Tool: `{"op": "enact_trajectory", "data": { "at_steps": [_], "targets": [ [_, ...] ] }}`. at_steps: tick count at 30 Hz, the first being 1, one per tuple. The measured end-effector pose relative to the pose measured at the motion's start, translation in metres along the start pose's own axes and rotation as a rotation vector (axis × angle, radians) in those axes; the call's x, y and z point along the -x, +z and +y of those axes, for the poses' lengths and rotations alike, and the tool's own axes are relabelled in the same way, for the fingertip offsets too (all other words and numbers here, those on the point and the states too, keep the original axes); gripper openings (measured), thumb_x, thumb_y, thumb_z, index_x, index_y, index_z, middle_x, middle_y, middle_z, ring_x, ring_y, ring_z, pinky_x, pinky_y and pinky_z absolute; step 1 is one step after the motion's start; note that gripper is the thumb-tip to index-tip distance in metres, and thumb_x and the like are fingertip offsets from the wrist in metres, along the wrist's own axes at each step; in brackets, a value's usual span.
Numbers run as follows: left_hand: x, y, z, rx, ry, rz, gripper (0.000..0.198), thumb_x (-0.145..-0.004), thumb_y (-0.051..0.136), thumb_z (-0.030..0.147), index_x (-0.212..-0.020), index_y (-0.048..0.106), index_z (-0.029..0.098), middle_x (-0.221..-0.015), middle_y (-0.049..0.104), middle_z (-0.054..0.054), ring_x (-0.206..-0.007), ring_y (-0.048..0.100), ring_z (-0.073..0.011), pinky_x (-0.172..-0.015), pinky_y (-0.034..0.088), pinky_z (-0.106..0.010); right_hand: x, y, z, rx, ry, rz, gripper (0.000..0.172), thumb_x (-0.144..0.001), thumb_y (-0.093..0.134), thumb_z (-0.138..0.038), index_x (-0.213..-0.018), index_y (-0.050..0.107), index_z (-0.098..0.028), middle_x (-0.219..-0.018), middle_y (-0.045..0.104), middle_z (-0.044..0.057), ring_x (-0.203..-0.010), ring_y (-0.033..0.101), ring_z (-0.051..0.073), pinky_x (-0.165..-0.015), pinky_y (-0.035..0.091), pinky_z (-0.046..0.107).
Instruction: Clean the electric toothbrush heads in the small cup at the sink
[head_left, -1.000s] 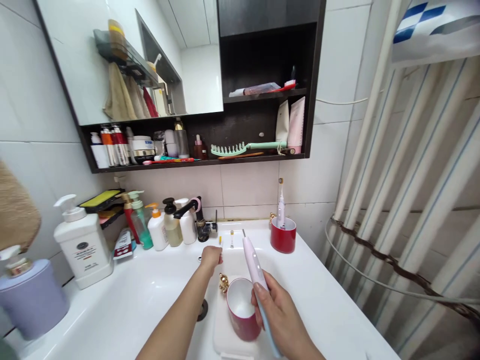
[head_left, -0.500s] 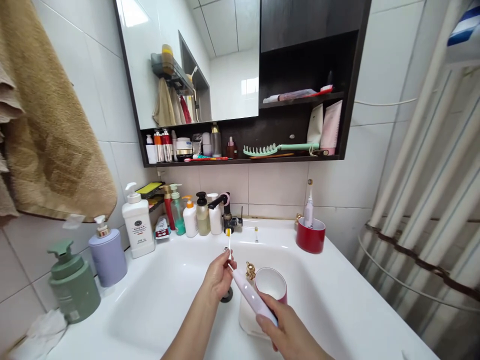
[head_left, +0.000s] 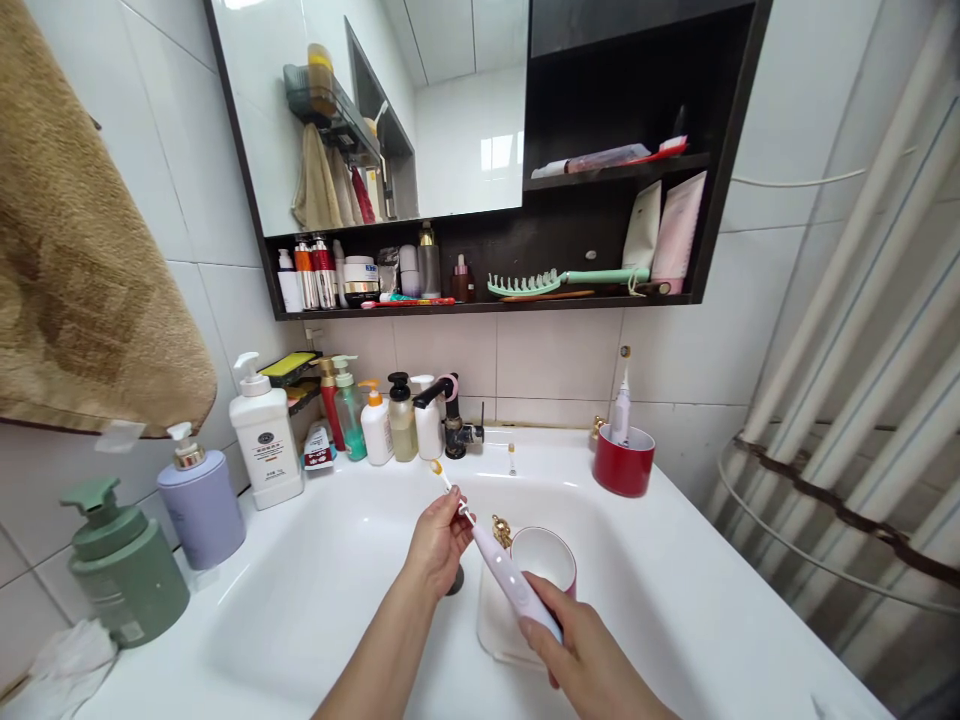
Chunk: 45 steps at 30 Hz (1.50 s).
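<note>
My right hand [head_left: 574,635] is wrapped round the pale lilac handle of an electric toothbrush [head_left: 512,582], held over the sink with its thin metal shaft pointing up and left. My left hand [head_left: 439,540] pinches a white brush head [head_left: 445,480] with yellowish bristles by its lower end. That end is close to the shaft's tip; fingers partly hide it, so I cannot tell whether the two touch. Below the handle, a red cup [head_left: 568,575] with a white inside and a gold figure handle stands in the sink, by a white soap-dish-like tray [head_left: 491,625].
Around the hands is the white sink [head_left: 300,600]; its black faucet [head_left: 454,420] is at the back. Another brush head [head_left: 511,458] stands on the ledge. A red cup [head_left: 622,470] holding a second electric toothbrush [head_left: 622,412] is at right. Pump bottles [head_left: 270,440] line the left.
The brush head in my left hand has tilted from nearly upright to leaning left. The toothbrush handle has shifted slightly right and down. The camera view has moved a little.
</note>
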<state>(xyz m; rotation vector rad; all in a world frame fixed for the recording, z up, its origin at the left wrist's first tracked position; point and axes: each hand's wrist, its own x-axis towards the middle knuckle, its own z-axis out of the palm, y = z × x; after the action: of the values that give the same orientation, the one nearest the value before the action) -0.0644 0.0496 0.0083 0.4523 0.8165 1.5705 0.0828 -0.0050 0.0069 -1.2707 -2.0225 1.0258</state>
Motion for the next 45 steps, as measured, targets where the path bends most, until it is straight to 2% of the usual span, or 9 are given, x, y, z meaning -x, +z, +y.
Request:
{"op": "enact_trajectory", "data": {
  "at_steps": [4,12,21,31,36,45],
  "targets": [
    [0.001,-0.002,-0.001,-0.034,0.027,-0.007,0.021,-0.057,0.056,0.028,-0.051,0.043,0.013,-0.044,0.045,0.004,-0.041,0.043,-0.0038,-0.042,0.037,-0.015,0.0,-0.001,0.002,-0.012,-0.007,-0.007,0.039,-0.069,0.033,-0.032,-0.104,0.041,-0.015,-0.047,0.045,-0.003,-0.046,0.044,0.012,-0.055,0.036,0.024],
    [0.001,0.0,-0.005,-0.059,0.077,-0.015,0.023,-0.054,0.058,0.031,-0.053,0.042,0.014,-0.046,0.043,0.006,-0.043,0.041,-0.0023,-0.044,0.036,-0.014,-0.001,0.001,0.007,-0.104,-0.007,-0.028,0.037,-0.068,0.036,-0.034,-0.101,0.042,-0.017,-0.051,0.045,-0.002,-0.044,0.041,0.01,-0.049,0.035,0.022],
    [0.002,0.002,-0.007,-0.071,0.112,-0.011,0.024,-0.055,0.057,0.032,-0.055,0.041,0.015,-0.047,0.043,0.006,-0.043,0.042,-0.0022,-0.044,0.034,-0.014,-0.003,0.005,0.011,-0.277,-0.018,-0.122,0.033,-0.07,0.035,-0.033,-0.098,0.042,-0.016,-0.058,0.042,-0.003,-0.04,0.038,0.006,-0.043,0.034,0.02],
    [0.006,0.005,-0.005,-0.146,0.109,-0.01,0.025,-0.053,0.058,0.03,-0.051,0.039,0.014,-0.043,0.044,0.006,-0.043,0.046,-0.0042,-0.046,0.036,-0.016,-0.002,0.007,0.005,-0.279,0.012,-0.086,0.034,-0.069,0.036,-0.032,-0.098,0.042,-0.014,-0.056,0.039,-0.003,-0.039,0.035,0.005,-0.041,0.033,0.02],
    [0.012,0.009,-0.01,-0.178,0.067,-0.064,0.024,-0.054,0.057,0.03,-0.051,0.04,0.014,-0.041,0.048,0.004,-0.044,0.05,-0.0082,-0.047,0.038,-0.019,-0.001,0.01,0.006,-0.279,0.029,-0.038,0.038,-0.069,0.036,-0.033,-0.102,0.039,-0.015,-0.056,0.04,-0.003,-0.039,0.036,0.005,-0.041,0.033,0.02],
    [0.02,0.017,-0.008,-0.167,0.075,-0.144,0.023,-0.056,0.055,0.033,-0.054,0.042,0.014,-0.046,0.051,0.003,-0.047,0.051,-0.009,-0.049,0.038,-0.02,0.0,0.014,0.004,-0.378,-0.036,-0.017,0.043,-0.068,0.036,-0.04,-0.102,0.04,-0.014,-0.054,0.038,-0.004,-0.039,0.034,0.006,-0.039,0.032,0.02]
  ]
}}
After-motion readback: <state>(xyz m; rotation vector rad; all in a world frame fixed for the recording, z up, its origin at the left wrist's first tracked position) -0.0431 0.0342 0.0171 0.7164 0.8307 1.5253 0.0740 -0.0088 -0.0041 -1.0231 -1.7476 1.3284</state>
